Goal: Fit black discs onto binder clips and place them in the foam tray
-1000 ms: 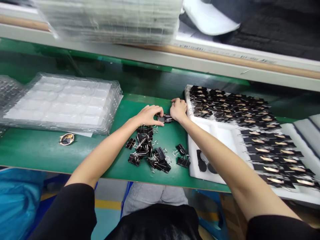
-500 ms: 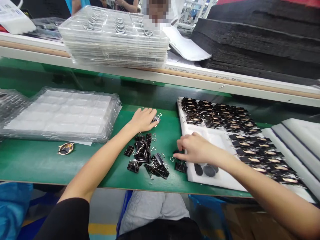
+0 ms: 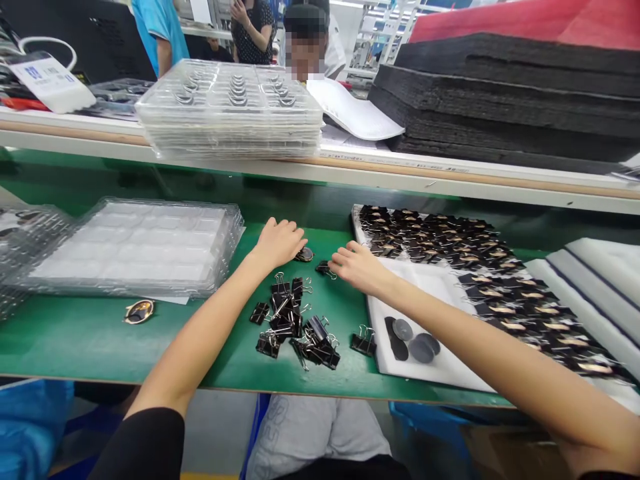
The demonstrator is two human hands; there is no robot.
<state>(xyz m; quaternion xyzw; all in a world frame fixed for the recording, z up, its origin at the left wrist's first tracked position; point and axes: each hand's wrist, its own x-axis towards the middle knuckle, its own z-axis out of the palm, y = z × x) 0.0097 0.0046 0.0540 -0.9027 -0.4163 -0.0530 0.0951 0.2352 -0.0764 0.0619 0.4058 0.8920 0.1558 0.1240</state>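
My left hand (image 3: 280,243) is closed around a small round dark piece with a metallic rim (image 3: 305,254), which looks like a watch case; its fingers cover part of it. Facing it, my right hand (image 3: 356,267) pinches a black binder clip (image 3: 324,268) just above the green bench (image 3: 210,337). A heap of black binder clips (image 3: 286,310) with wire handles lies between my forearms. One loose binder clip (image 3: 363,342) rests beside the white foam tray (image 3: 377,333). A gold-rimmed watch case (image 3: 140,311) lies alone at left.
Rows of clipped pieces (image 3: 440,233) fill the foam tray's back and right; grey discs (image 3: 424,348) lie at its front. Clear plastic trays (image 3: 130,240) sit at left. Above, a shelf (image 3: 350,170) bears stacked blister trays (image 3: 230,127) and black foam sheets (image 3: 490,100). People are beyond.
My right hand has moved from the tray's left edge up and left toward my left hand, carrying a binder clip. The clip wires beside my left hand no longer show. The view has tilted up.
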